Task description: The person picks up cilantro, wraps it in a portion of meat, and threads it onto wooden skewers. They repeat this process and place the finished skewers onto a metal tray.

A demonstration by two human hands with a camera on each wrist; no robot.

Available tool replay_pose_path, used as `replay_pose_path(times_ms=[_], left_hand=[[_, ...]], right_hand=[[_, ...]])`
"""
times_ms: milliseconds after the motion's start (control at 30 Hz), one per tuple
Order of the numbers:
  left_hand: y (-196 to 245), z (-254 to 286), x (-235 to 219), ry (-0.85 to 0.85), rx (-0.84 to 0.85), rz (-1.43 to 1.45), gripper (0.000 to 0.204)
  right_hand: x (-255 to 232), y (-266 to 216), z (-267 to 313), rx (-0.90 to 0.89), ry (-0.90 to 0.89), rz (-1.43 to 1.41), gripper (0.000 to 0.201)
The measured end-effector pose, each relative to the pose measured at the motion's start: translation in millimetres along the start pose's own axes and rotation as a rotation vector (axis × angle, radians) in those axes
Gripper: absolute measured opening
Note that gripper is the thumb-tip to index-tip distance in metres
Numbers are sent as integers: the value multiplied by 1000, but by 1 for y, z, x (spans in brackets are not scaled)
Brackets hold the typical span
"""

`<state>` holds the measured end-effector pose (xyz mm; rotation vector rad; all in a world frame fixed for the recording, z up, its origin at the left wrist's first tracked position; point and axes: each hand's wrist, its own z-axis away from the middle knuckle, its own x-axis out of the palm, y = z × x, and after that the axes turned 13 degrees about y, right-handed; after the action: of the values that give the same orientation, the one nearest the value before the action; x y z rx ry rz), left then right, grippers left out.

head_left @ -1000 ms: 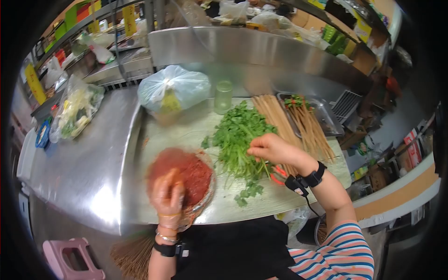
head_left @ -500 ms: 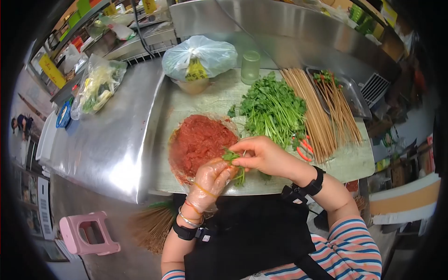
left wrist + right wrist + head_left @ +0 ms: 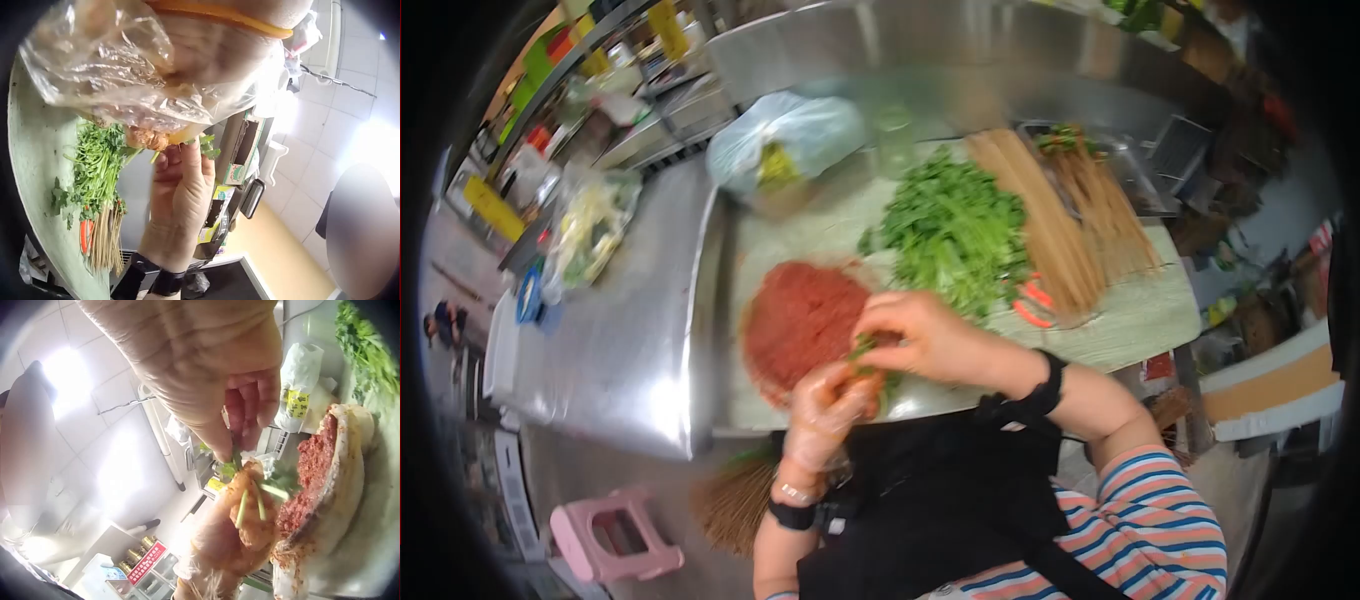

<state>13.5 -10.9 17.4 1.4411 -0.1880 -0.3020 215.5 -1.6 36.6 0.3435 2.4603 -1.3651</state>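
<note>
Green board [image 3: 820,235] | left hand [image 3: 822,408] curled round herb sprig [image 3: 229,469] | right hand [image 3: 920,335] angled inward, pinching it

Head view looks forward and down on the pale-green worktop [image 3: 825,240]; both close-up wrist views, turned sideways, share leafy green herbs [image 3: 97,164]

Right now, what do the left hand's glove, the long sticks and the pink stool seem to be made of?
Glove on the left hand: thin, clear plastic film, shown by its shiny, see-through wrinkles.
Long sticks: probably bamboo or wood, seemingly matte, judging by their pale tan colour.
Pink stool: likely moulded plastic, smooth-looking, given its even colour and rounded corners.
</note>
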Motion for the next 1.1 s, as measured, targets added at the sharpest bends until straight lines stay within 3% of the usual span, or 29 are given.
replay_pose_path(times_ms=[33,100,267,300,433,500,600,700,733,833,867,967,1000,1100], left_hand=[[-1,2,0,28,-12,51,13],[-12,1,2,91,-1,265,15],[-19,-5,11,185,0,554,21],[-14,-4,9,214,3,578,22],[-6,-1,0,122,-20,756,20],[-12,-2,-4,224,-19,569,14],[-10,1,-4,247,-5,580,9],[-12,-2,-6,297,33,645,10],[-13,-3,-7,327,49,668,11],[-18,-4,-5,315,77,694,12],[-19,-5,-2,309,66,687,12],[-16,-2,-1,277,81,633,12],[-14,-2,-2,266,97,609,12],[-20,1,-3,256,78,579,13]], right_hand=[[1,3,2,-51,54,17,16],[1,-4,6,68,56,-82,16],[12,3,7,-204,209,67,12],[10,1,6,-156,201,4,11],[24,8,11,-110,203,-93,11],[29,8,13,-106,195,-88,12],[29,11,15,-110,123,-94,15],[34,11,19,119,325,-406,26],[32,21,23,209,257,-541,45],[38,15,29,372,51,-438,58],[44,14,31,375,53,-520,63],[52,19,32,375,94,-732,62],[53,18,31,314,132,-756,53],[50,20,27,308,128,-635,37]])
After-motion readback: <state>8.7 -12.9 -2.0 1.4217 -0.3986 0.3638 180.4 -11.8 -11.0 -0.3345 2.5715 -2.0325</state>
